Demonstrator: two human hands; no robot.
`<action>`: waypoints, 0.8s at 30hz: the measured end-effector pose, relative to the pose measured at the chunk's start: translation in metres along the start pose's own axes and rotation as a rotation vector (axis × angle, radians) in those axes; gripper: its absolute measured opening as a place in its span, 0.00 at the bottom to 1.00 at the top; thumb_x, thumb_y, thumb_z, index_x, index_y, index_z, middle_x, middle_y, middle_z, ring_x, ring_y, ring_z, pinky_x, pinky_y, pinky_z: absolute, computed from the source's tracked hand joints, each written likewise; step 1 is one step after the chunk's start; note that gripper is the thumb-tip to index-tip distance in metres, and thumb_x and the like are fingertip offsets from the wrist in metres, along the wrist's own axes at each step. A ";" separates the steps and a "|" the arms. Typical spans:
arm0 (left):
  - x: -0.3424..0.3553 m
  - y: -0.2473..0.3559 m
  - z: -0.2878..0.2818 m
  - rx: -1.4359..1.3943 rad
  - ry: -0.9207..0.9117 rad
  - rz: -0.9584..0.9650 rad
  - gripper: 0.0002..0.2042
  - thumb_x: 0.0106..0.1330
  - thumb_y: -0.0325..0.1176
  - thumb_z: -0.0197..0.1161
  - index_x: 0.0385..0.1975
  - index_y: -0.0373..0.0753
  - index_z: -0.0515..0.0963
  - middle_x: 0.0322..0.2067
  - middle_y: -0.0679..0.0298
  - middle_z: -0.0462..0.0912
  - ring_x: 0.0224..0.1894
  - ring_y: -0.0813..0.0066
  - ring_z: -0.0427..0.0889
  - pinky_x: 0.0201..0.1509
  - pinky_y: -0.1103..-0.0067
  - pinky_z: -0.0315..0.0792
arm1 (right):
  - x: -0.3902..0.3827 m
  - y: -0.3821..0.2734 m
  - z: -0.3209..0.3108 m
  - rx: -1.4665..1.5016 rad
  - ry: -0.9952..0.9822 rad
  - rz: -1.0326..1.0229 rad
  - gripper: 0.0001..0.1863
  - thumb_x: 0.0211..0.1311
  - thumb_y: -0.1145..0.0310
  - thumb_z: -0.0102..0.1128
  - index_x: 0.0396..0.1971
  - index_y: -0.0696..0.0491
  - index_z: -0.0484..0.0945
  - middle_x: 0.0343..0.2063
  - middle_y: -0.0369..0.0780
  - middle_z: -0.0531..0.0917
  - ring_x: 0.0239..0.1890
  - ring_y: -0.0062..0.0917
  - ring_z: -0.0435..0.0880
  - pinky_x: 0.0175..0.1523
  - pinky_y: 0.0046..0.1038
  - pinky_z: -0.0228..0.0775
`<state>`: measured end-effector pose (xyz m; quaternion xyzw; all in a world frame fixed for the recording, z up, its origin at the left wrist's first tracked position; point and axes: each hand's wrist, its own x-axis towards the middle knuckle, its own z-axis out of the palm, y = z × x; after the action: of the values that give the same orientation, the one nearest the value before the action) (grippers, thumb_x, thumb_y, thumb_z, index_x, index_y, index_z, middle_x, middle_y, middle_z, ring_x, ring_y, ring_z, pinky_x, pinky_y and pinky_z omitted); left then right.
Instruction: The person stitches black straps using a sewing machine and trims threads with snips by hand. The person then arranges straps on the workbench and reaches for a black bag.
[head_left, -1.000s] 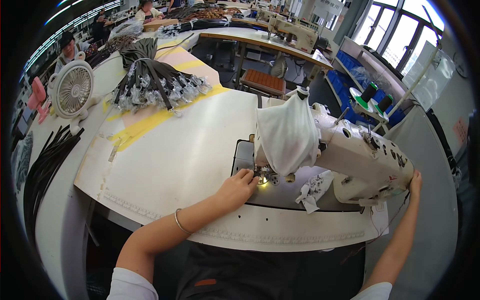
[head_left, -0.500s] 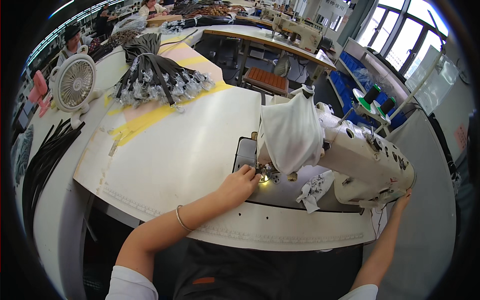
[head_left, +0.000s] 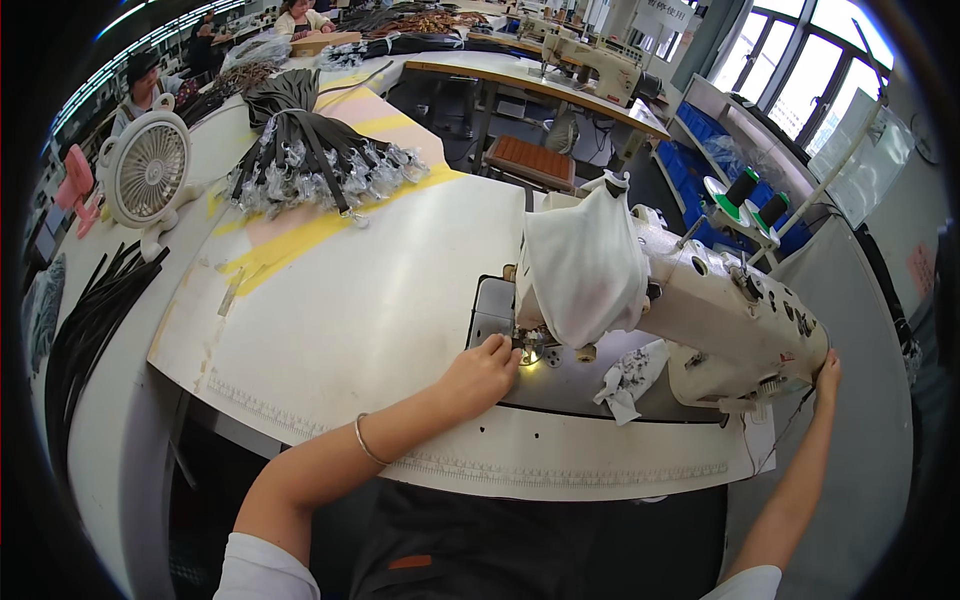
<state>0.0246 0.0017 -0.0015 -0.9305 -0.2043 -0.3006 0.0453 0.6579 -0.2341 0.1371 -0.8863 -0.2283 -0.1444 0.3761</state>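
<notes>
A white industrial sewing machine (head_left: 735,300) stands at the right of the white table, with a white cloth (head_left: 583,265) draped over its head. My left hand (head_left: 482,375) is at the needle area, beside the small lit spot under the head. Its fingers are pinched together by the presser foot; what they hold, if anything, is too small to make out. At the machine's far right end, my right hand (head_left: 828,378) is on the rounded handwheel, fingers curled against its edge and partly hidden.
A crumpled, stained white cloth (head_left: 634,380) lies on the machine bed. Black straps with plastic-wrapped ends (head_left: 315,150) are heaped at the back left, near a white fan (head_left: 150,168). More black strips (head_left: 85,330) hang at the left. Thread spools (head_left: 742,188) stand behind the machine.
My right hand has moved up and slightly outward along the handwheel end. My left hand has stayed at the needle area, almost unmoved.
</notes>
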 end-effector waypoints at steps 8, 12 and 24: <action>0.001 -0.001 0.002 -0.004 0.011 -0.004 0.16 0.49 0.26 0.56 0.39 0.29 0.72 0.37 0.56 0.75 0.45 0.64 0.73 0.38 0.78 0.75 | -0.007 0.007 0.002 0.081 -0.066 0.115 0.33 0.63 0.43 0.35 0.48 0.60 0.67 0.44 0.44 0.75 0.45 0.31 0.73 0.50 0.30 0.63; 0.003 0.001 0.002 -0.009 -0.034 -0.018 0.16 0.49 0.26 0.56 0.39 0.29 0.72 0.37 0.56 0.75 0.45 0.63 0.73 0.38 0.77 0.75 | -0.017 0.040 0.023 0.135 0.112 -0.010 0.33 0.63 0.43 0.34 0.49 0.59 0.68 0.44 0.44 0.75 0.47 0.32 0.73 0.51 0.29 0.62; 0.001 0.000 0.002 0.037 -0.023 0.029 0.17 0.48 0.26 0.55 0.40 0.28 0.72 0.37 0.55 0.75 0.44 0.63 0.73 0.39 0.78 0.74 | -0.014 0.010 0.011 -0.003 0.125 0.002 0.31 0.64 0.45 0.35 0.48 0.60 0.69 0.41 0.47 0.77 0.44 0.35 0.75 0.50 0.31 0.63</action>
<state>0.0263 0.0024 -0.0021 -0.9357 -0.1969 -0.2854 0.0646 0.6522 -0.2366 0.1182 -0.8764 -0.2030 -0.1995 0.3885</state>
